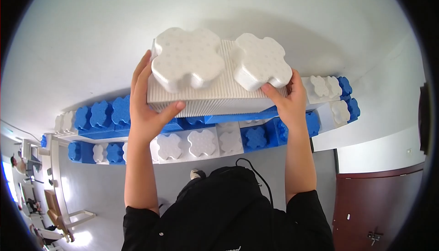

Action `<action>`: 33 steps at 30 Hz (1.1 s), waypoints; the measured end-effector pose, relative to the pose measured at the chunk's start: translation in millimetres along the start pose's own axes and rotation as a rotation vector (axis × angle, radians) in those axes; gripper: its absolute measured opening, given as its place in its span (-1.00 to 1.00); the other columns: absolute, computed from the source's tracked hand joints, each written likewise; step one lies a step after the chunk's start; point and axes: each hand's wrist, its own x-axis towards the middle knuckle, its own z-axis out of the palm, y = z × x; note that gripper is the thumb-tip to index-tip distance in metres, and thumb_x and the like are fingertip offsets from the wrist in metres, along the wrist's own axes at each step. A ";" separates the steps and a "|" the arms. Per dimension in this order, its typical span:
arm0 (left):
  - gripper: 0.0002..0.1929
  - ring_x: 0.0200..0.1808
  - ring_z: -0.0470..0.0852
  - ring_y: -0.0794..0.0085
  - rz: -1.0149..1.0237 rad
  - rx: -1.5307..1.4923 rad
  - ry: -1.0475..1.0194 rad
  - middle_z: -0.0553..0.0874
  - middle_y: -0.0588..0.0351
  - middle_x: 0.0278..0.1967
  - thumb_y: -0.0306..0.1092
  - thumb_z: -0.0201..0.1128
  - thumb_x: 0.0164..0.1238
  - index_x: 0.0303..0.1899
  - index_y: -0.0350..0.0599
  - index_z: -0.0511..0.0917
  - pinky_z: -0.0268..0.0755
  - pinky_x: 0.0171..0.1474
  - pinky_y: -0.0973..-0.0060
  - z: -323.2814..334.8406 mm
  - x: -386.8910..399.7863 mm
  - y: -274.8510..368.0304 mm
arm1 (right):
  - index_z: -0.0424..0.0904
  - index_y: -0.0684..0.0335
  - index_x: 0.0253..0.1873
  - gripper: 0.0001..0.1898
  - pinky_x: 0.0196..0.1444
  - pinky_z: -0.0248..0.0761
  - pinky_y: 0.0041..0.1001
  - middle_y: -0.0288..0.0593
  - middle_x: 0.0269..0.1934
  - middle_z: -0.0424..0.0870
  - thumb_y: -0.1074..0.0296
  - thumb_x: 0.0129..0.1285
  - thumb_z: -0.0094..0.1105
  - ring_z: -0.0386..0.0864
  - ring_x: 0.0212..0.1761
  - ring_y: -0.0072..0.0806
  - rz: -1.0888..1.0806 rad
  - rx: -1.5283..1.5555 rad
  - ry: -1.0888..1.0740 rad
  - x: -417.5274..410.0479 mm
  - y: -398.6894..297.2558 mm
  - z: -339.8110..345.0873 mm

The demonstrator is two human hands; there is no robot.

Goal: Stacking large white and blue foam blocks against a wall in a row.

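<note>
A large white foam building block [226, 76] with ribbed sides and two lobed studs on top is held up between my two hands. My left hand [145, 103] grips its left end, with the thumb on the ribbed front side. At the other end, my right hand [288, 97] clasps the block beside the right stud, its thumb near the stud's lower edge. Below and behind the held block runs a long, stepped structure of blue foam blocks [100, 114] and white foam blocks [202, 143]. The held block hides part of the structure's middle, so I cannot tell if they touch.
A pale wall [103, 28] rises behind the blocks. A black cable [264, 180] runs beside my body above the grey floor [109, 189]. At the right is a dark red door [377, 199]. Desks and a seated person [21, 165] appear at the far left.
</note>
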 end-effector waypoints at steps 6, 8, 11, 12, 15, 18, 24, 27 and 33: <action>0.46 0.72 -0.01 -0.12 -0.172 -0.284 -0.188 0.09 -0.29 0.66 0.14 0.80 -0.30 0.67 -0.12 0.03 0.02 0.65 -0.05 -13.6 -43.7 -1.0 | 0.54 0.42 0.26 -0.36 0.20 0.55 -0.40 -0.06 0.06 0.78 0.21 0.20 0.65 0.71 0.10 -0.43 -0.012 0.033 -0.026 -10.2 -13.0 -17.2; 0.60 0.70 0.04 -0.10 -0.328 -0.502 -0.231 0.09 -0.22 0.65 0.09 0.79 -0.35 0.69 -0.17 -0.24 0.02 0.64 -0.05 -10.1 -52.7 5.4 | 0.54 0.43 0.28 -0.36 0.20 0.55 -0.40 -0.05 0.07 0.78 0.22 0.22 0.64 0.70 0.12 -0.42 -0.017 0.017 -0.038 -8.2 -14.9 -23.4; 0.53 0.64 0.17 -0.06 -0.387 -0.508 -0.094 0.17 -0.18 0.60 0.12 0.73 -0.28 0.69 -0.15 -0.20 0.10 0.60 -0.01 -3.4 -73.6 8.0 | 0.51 0.42 0.36 -0.34 0.28 0.50 -0.39 -0.02 0.17 0.73 0.22 0.28 0.60 0.66 0.21 -0.40 -0.033 0.123 -0.065 -6.4 -16.4 -21.0; 0.46 0.56 0.28 0.03 -0.319 -0.441 -0.015 0.25 -0.14 0.52 0.19 0.66 -0.22 0.67 -0.13 -0.16 0.20 0.54 0.02 -7.6 -90.6 -9.9 | 0.47 0.39 0.41 -0.32 0.33 0.45 -0.36 -0.01 0.26 0.68 0.22 0.31 0.58 0.61 0.28 -0.37 -0.064 0.150 -0.099 -4.6 -19.8 -19.2; 0.39 0.51 0.34 0.08 -0.257 -0.511 0.234 0.32 -0.11 0.47 0.24 0.63 -0.17 0.65 -0.12 -0.06 0.28 0.50 0.07 -12.8 -92.3 -17.1 | 0.36 0.29 0.54 -0.26 0.49 0.30 -0.23 -0.04 0.49 0.49 0.25 0.36 0.52 0.48 0.45 -0.25 -0.153 0.337 -0.157 -4.8 -14.0 -28.0; 0.33 0.47 0.41 0.10 -0.390 -0.565 0.329 0.38 -0.10 0.43 0.23 0.61 -0.13 0.64 -0.11 0.00 0.34 0.46 0.11 -28.8 -98.7 -11.0 | 0.33 0.24 0.57 -0.26 0.52 0.27 -0.18 -0.05 0.56 0.40 0.32 0.37 0.48 0.45 0.49 -0.18 -0.268 0.230 -0.111 -12.1 -12.1 -45.1; 0.07 0.30 0.62 0.08 -0.583 -0.648 0.469 0.53 -0.09 0.32 0.22 0.40 0.19 0.63 -0.05 0.08 0.61 0.30 0.13 -55.7 -132.0 -21.0 | 0.35 0.21 0.56 -0.29 0.45 0.35 -0.15 -0.06 0.51 0.45 0.34 0.38 0.44 0.50 0.42 -0.16 -0.054 -0.093 0.244 -56.6 53.3 -88.8; 0.24 0.39 0.49 0.12 -0.566 -0.571 0.540 0.46 -0.09 0.34 0.23 0.59 -0.02 0.62 -0.14 0.07 0.43 0.39 0.14 -29.6 -114.8 20.4 | 0.33 0.22 0.58 -0.28 0.36 0.45 -0.17 0.00 0.47 0.48 0.26 0.40 0.44 0.48 0.41 -0.17 0.225 -0.065 0.047 -72.6 62.7 -80.0; 0.36 0.51 0.30 -0.07 -0.250 -0.274 0.217 0.15 -0.24 0.49 0.31 0.68 -0.17 0.59 -0.11 -0.01 0.32 0.46 -0.03 26.3 -100.4 76.3 | 0.06 0.17 0.68 -0.10 0.31 0.48 -0.21 0.10 0.52 0.34 0.04 0.43 0.42 0.46 0.41 -0.18 0.363 0.329 -0.271 -85.5 45.7 -40.1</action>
